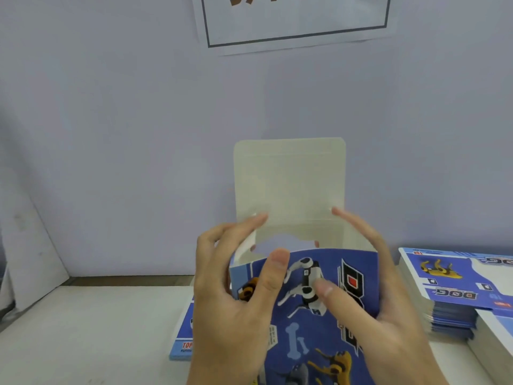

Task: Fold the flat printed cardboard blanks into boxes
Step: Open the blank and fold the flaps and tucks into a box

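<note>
A blue printed box [313, 323] with robot-dog pictures is held upright in front of me, opened into a tube. Its plain cream lid flap [288, 179] stands straight up at the far side. My left hand [236, 298] grips the box's left side, thumb on the printed front and fingers reaching over the left side flap. My right hand [380, 307] grips the right side, thumb on the front and fingers stretched along the right top edge. A stack of flat printed blanks [455, 287] lies at the right.
Another flat blue blank or finished box [181, 340] lies on the white table [91, 329] behind my left hand. A pale wall with a framed paper sign [294, 20] rises close behind. A white board [25, 245] leans at the left.
</note>
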`<state>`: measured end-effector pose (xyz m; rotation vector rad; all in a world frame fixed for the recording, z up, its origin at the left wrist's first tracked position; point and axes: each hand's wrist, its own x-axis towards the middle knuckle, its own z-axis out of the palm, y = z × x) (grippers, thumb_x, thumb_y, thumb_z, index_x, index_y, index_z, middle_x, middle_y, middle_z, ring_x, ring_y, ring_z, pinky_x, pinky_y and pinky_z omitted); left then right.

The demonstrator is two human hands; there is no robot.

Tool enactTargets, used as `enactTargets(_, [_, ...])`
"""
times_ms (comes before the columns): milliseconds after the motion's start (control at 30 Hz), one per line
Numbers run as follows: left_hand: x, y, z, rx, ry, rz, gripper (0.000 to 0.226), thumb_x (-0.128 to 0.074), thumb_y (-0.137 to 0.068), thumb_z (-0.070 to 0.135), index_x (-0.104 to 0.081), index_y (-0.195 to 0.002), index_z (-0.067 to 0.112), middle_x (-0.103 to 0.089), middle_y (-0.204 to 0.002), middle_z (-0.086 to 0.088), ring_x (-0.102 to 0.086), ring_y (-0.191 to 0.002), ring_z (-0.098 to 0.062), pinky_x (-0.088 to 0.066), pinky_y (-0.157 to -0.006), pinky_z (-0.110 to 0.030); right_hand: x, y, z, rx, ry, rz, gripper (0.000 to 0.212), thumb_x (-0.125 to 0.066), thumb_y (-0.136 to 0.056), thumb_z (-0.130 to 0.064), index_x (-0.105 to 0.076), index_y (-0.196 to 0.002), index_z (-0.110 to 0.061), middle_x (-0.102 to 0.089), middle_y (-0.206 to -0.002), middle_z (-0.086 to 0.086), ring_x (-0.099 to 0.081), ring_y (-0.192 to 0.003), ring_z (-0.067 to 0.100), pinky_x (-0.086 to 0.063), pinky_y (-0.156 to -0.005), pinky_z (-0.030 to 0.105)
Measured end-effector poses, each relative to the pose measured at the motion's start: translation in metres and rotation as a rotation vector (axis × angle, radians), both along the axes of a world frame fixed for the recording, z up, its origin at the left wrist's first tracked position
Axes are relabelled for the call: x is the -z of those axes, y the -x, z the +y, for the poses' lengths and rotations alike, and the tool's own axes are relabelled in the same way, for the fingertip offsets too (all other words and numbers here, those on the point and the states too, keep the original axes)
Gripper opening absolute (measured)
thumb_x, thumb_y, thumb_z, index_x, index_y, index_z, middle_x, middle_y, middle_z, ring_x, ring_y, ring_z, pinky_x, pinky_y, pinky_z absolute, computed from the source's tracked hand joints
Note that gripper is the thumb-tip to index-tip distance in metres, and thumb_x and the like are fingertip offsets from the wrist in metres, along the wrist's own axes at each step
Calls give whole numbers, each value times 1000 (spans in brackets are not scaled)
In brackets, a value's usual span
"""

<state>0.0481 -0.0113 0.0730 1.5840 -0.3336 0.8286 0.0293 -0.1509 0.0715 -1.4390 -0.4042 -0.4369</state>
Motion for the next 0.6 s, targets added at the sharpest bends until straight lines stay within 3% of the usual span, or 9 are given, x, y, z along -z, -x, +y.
enactTargets(67, [-2, 2, -2, -37, -17, -28, 43, -63, -72, 72, -72, -98, 39, -56, -120, 5, -57, -109, 10, -45, -74, 0, -5, -5, -2, -47, -93, 72, 31, -81, -80, -35, -67, -105, -49, -71, -82, 17, -68, -71, 36, -59, -66, 40])
enactTargets(100, [-3, 3, -4, -33, -1, -26, 53, -59, -72, 78, -72, -96, 33, -57, -121, 3, -55, -109, 15, -41, -73, 4, -8, -9, -3, -61, -127, 97, 29, -84, -70, -47, -71, -96, -43, -70, -78, 16, -66, -67, 32, -55, -66, 41])
enactTargets(167, [-3, 5, -8, 28, 108, -12, 59, -53, -77, 77, -73, -91, 23, -62, -119, 5, -59, -102, 15, -41, -66, 4, -13, -17, -5, -28, -94, 101, 30, -80, -71, -60, -73, -77, -32, -64, -62, -2, -61, -57, 10, -53, -64, 25])
enactTargets(200, [-2, 6, -8, 67, 179, -10, 51, -53, -81, 66, -74, -86, 19, -66, -115, 8, -63, -96, 11, -42, -60, 1, -15, -17, -5, 19, -74, 107, 23, -75, -81, -48, -71, -69, -29, -57, -55, -7, -53, -48, 3, -49, -56, 15])
enactTargets(267, [0, 7, -9, 97, 252, 15, 37, -51, -79, 48, -74, -84, 18, -69, -109, 10, -69, -89, -3, -46, -52, -9, -12, -10, -5, 67, -75, 56, 14, -56, -80, -31, -67, -72, -26, -57, -55, -2, -48, -42, 4, -39, -44, 9])
enactTargets(333, [0, 7, -10, 118, 282, 57, 28, -54, -77, 36, -69, -100, 31, -68, -111, 3, -71, -87, -18, -51, -51, -21, -9, 0, -3, 73, -111, 46, 22, -49, -74, -26, -66, -86, -34, -68, -75, 12, -60, -52, 12, -44, -46, 9])
enactTargets(467, [-2, 8, -8, 244, 306, 74, 65, -47, -78, 19, -49, -126, 62, -66, -112, 7, -72, -92, -16, -56, -58, -23, -7, 1, -7, 60, -59, 40, 63, -57, -62, -37, -56, -119, -66, -73, -100, 3, -61, -80, 45, -57, -67, 41])
enactTargets(533, [-3, 9, -10, 212, 305, 81, 58, -47, -78, 21, -56, -123, 56, -67, -107, 10, -70, -92, -12, -55, -58, -21, -9, 2, -6, 26, -96, 34, 55, -58, -59, -41, -61, -112, -56, -74, -98, 3, -61, -80, 41, -53, -79, 45])
enactTargets(600, [-10, 7, -11, 172, 368, 112, 35, -53, -73, 24, -66, -95, 48, -70, -104, 5, -69, -90, -19, -55, -61, -30, -19, -9, -9, 8, -118, 70, 31, -65, -66, -20, -65, -97, -26, -73, -85, 1, -64, -63, 17, -51, -68, 25])
